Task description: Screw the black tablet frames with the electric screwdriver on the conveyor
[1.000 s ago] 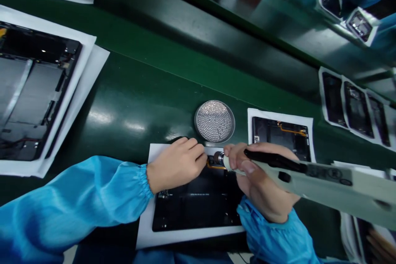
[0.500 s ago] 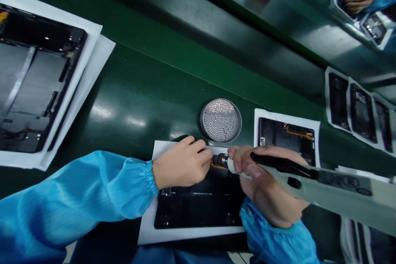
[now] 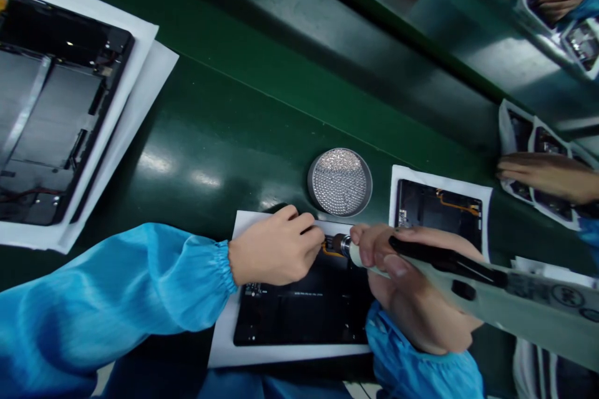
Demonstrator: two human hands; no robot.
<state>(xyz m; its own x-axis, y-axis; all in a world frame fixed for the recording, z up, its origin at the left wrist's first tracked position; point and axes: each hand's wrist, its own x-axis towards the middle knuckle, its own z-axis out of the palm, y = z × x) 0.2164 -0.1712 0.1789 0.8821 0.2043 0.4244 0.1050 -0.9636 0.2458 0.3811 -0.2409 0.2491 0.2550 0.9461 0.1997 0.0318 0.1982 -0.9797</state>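
Observation:
A black tablet housing (image 3: 299, 318) lies on a white sheet (image 3: 222, 349) in front of me. My right hand (image 3: 416, 280) is wrapped round a pale electric screwdriver (image 3: 524, 305) with a black lever. Its tip points left, at the housing's upper edge by an orange flex cable (image 3: 332, 254). My left hand (image 3: 281, 246) rests over the housing's upper left, fingers curled together close to the screwdriver tip. What those fingers pinch, if anything, is hidden. Just beyond both hands stands a round metal dish (image 3: 340, 182) with a dimpled, shiny inside.
A larger opened tablet (image 3: 56, 118) lies on white sheets at left. Another housing (image 3: 437, 209) is behind my right hand, with more sheets at lower right. A co-worker's hand (image 3: 547, 177) reaches over housings at far right; another person's hands (image 3: 556, 0) work beyond the metal ledge.
A co-worker's hand has come in over the housings at far right. The screwdriver and my right hand sit slightly further right and lower in view; my left hand is nearly unmoved.

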